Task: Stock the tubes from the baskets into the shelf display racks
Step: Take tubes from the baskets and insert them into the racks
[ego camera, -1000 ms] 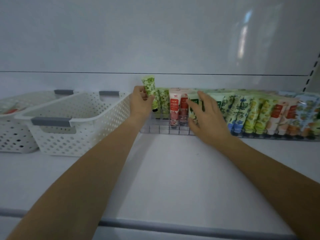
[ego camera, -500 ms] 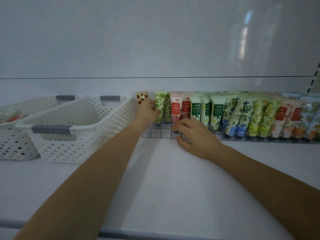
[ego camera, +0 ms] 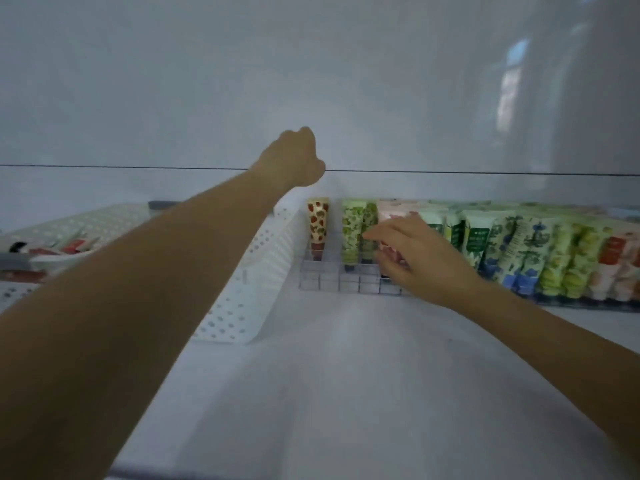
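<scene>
Spotted tube [ego camera: 318,221] now standing at rack [ego camera: 318,281] left end; left hand [ego camera: 294,157] lifting away, grip curled, empty; right hand [ego camera: 412,261] grip apart, touching pink tube [ego camera: 391,210].

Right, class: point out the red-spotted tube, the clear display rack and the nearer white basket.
red-spotted tube [ego camera: 318,223]: head view, middle of its printed body.
clear display rack [ego camera: 327,283]: head view, empty front cells, left end.
nearer white basket [ego camera: 258,271]: head view, perforated side wall.
</scene>
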`<move>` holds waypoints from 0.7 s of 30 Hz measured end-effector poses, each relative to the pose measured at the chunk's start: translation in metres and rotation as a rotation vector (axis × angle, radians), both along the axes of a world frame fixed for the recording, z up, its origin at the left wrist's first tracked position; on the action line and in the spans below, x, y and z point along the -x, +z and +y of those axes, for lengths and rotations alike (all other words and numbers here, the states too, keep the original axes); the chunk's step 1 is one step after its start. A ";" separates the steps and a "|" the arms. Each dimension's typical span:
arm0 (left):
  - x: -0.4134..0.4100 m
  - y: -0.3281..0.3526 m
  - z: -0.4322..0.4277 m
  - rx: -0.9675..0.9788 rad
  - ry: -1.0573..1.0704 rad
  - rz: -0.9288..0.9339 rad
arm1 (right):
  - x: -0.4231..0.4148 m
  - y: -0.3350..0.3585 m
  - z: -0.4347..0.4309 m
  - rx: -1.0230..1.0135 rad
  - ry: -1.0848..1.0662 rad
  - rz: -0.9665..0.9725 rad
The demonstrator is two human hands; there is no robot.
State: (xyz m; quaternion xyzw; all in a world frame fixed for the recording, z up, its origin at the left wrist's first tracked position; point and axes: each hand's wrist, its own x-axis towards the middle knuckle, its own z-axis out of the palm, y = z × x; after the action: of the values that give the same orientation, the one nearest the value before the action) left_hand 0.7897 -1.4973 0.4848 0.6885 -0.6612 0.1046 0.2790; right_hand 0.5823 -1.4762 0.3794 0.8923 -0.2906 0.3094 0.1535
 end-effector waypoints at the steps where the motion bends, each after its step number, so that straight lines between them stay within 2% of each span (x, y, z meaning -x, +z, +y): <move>1: -0.013 0.007 0.003 -0.008 0.019 -0.039 | -0.009 0.009 0.001 0.007 0.003 -0.013; 7: -0.125 0.018 0.026 -0.003 0.138 -0.145 | -0.109 0.060 0.002 0.034 0.111 -0.015; 12: -0.224 0.010 0.047 -0.028 0.202 -0.132 | -0.221 0.073 0.003 -0.026 0.144 0.112; 17: -0.299 -0.003 0.057 -0.111 0.069 -0.157 | -0.296 0.076 0.002 -0.202 0.166 0.303; 21: -0.327 -0.010 0.058 -0.363 -0.127 -0.222 | -0.322 0.073 -0.003 -0.367 0.101 0.427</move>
State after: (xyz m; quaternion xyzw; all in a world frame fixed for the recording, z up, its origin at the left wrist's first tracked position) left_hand 1.1171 -1.4389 0.4747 0.6687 -0.7379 0.0412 0.0819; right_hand 0.9040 -1.4795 0.4519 0.9636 -0.2578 0.0637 0.0313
